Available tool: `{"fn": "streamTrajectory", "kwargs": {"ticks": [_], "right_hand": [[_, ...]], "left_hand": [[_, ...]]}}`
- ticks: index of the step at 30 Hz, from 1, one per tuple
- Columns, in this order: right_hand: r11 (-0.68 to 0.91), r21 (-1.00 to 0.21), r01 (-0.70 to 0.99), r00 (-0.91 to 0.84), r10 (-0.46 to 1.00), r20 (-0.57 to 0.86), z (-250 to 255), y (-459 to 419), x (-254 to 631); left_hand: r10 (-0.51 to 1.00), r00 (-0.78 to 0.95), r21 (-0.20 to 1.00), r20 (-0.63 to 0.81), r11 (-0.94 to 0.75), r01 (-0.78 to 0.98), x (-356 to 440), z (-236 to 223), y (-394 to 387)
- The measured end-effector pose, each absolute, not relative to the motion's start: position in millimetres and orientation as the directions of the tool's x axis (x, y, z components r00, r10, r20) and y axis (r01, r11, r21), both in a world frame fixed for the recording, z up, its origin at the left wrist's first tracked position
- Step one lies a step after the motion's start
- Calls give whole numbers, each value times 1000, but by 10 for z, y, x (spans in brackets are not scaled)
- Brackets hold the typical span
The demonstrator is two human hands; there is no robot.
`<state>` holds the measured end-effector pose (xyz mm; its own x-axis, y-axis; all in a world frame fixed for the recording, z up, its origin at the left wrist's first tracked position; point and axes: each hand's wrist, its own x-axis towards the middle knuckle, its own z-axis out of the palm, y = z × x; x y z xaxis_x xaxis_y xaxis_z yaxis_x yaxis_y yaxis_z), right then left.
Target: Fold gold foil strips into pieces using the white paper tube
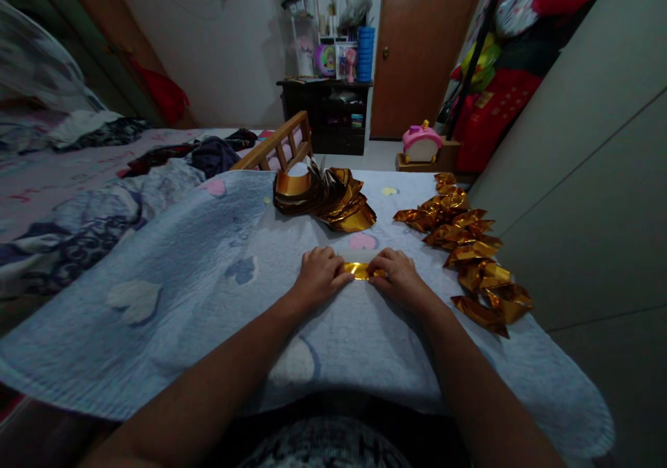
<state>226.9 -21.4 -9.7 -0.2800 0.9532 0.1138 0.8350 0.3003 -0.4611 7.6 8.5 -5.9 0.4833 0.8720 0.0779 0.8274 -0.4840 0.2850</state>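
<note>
Between my two hands, low over the cloth, is a narrow strip of gold foil paper, with a pale edge along its far side. My left hand pinches the strip's left end. At the other end, my right hand grips it with thumb and fingers. A fanned stack of gold foil sheets lies beyond my hands, slightly left. To the right, several folded gold foil pieces with pointed ends are heaped in a row running away from me.
A light blue patterned cloth covers the work surface. Behind it stand a wooden rail, a dark cabinet and a pink toy case. A bed with rumpled bedding lies left; a pale panel borders the right.
</note>
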Motion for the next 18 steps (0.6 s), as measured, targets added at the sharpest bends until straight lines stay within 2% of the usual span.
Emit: {"fn": "streamTrajectory", "kwargs": {"ticks": [6,11,14,18], "right_hand": [[283,-478,831,-276,957,87,-56,-216,2268],[309,-504,807,-315,946,76,-19,-224,2309],[353,-502,789,-343,932,117,-32,-223,2329],[389,-439,810,-350,921,171,-57,-223,2310]], "left_hand": [[936,347,356,-62,-305,884,123,67,32],[946,305,399,-106,-241,885,106,72,49],[946,314,401,-84,-256,879,87,11,63],[941,338,424,11,-311,851,70,-56,57]]}}
